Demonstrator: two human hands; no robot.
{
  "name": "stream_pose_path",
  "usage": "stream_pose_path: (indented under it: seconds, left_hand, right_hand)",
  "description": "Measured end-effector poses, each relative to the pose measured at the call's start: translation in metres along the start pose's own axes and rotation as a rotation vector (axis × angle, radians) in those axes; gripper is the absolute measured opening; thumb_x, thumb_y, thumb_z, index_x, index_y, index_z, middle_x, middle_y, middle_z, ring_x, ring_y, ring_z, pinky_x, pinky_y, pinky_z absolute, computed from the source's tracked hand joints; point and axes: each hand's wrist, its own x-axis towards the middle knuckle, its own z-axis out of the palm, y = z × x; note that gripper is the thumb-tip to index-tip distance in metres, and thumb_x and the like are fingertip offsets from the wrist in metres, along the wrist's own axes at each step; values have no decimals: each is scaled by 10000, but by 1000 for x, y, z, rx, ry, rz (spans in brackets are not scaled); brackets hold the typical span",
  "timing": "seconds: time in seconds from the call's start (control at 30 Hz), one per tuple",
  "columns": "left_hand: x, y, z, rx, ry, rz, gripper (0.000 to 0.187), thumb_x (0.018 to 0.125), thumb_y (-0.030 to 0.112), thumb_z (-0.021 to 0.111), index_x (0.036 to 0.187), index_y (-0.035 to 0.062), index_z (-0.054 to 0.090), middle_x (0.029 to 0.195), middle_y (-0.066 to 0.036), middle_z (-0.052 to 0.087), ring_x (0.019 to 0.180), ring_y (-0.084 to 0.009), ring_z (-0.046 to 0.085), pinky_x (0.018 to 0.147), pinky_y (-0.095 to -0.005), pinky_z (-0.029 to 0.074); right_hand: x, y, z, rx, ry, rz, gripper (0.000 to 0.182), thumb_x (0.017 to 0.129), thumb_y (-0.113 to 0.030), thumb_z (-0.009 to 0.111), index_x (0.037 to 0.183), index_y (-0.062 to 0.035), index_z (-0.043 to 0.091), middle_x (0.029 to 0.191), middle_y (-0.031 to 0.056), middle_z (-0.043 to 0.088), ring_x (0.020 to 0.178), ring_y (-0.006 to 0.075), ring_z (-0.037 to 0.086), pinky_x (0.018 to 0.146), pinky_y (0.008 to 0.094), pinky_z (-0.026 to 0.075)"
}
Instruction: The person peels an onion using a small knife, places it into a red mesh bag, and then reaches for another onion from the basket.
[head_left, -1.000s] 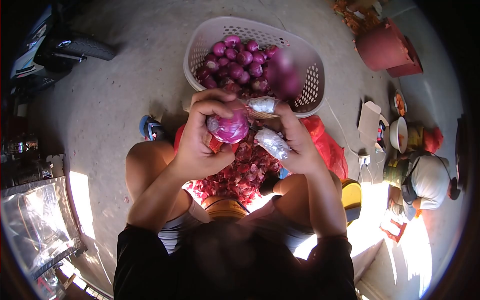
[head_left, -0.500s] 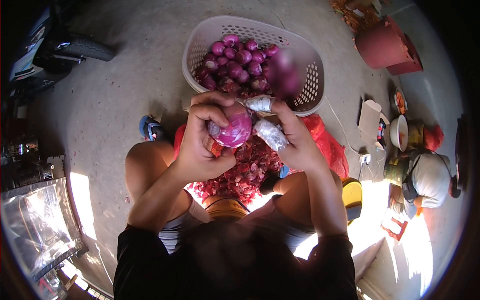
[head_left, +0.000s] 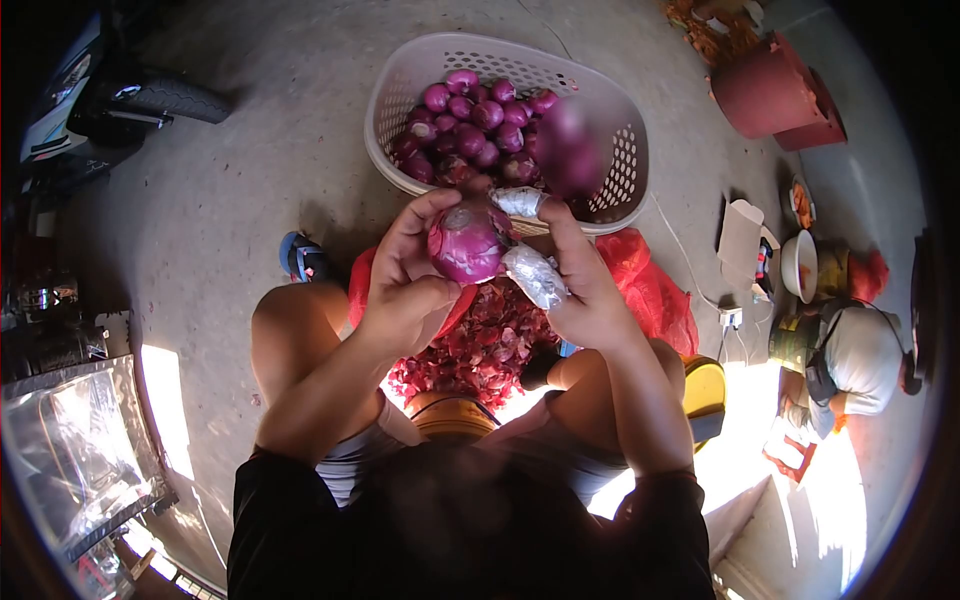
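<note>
A red onion (head_left: 468,243) is held up between my two hands, just in front of the basket. My left hand (head_left: 408,285) grips it from the left, with the thumb below and the fingers curled around its far side. On my right hand (head_left: 588,285), silver wrapping covers the thumb and a finger; these wrapped tips press against the onion's right side. Dry skin shows near the onion's top. Below the hands lies a heap of loose red onion skins (head_left: 490,345). Beyond them stands a pale perforated basket (head_left: 385,105) with many red onions (head_left: 487,114) in it.
Red mesh bags (head_left: 655,300) lie around the skins. A blue slipper (head_left: 298,257) is at the left, near a tyre (head_left: 175,95). To the right are a red tub (head_left: 765,85), a white bowl (head_left: 798,265), a power adapter (head_left: 731,317) with cables, and a yellow stool (head_left: 706,395).
The onion has turned, so its top now faces me more. My left fingers have opened out somewhat around it, and my right wrapped fingertips have come against its side.
</note>
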Motion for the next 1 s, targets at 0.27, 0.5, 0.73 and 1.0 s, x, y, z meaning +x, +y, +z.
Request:
stream_pose_path:
  seconds: [0.27, 0.5, 0.73, 1.0]
  left_hand:
    - [2, 3, -4, 630, -52, 235, 687, 619, -120, 600, 1215, 70, 316, 1265, -106, 312, 1216, -193, 347, 990, -324, 316]
    - [4, 8, -11, 804, -80, 278, 651, 579, -104, 604, 1137, 78, 323, 1193, -120, 340, 1170, -206, 358, 992, -324, 291]
    - [5, 8, -9, 707, -78, 244, 650, 571, -109, 593, 1132, 80, 323, 1183, -122, 347, 1171, -220, 374, 992, -338, 301]
    - [5, 12, -9, 615, -113, 202, 639, 593, -118, 582, 1138, 88, 319, 1205, -106, 355, 1198, -232, 394, 989, -353, 322]
  right_hand:
    - [-4, -8, -18, -378, -68, -69, 610, 649, -30, 626, 1233, -50, 450, 1081, 189, 587, 973, 362, 588, 816, 404, 473]
    - [-3, -21, -22, -475, -173, -98, 557, 741, -6, 654, 1242, -48, 415, 1120, 176, 581, 1005, 293, 601, 831, 377, 483]
    - [-4, -14, -21, -355, -123, -106, 629, 619, 8, 608, 1229, -63, 470, 1081, 183, 587, 964, 361, 586, 802, 403, 471]
    - [-2, -14, -22, -298, -150, -112, 598, 648, -11, 600, 1231, -62, 477, 1100, 178, 588, 994, 352, 583, 822, 397, 470]
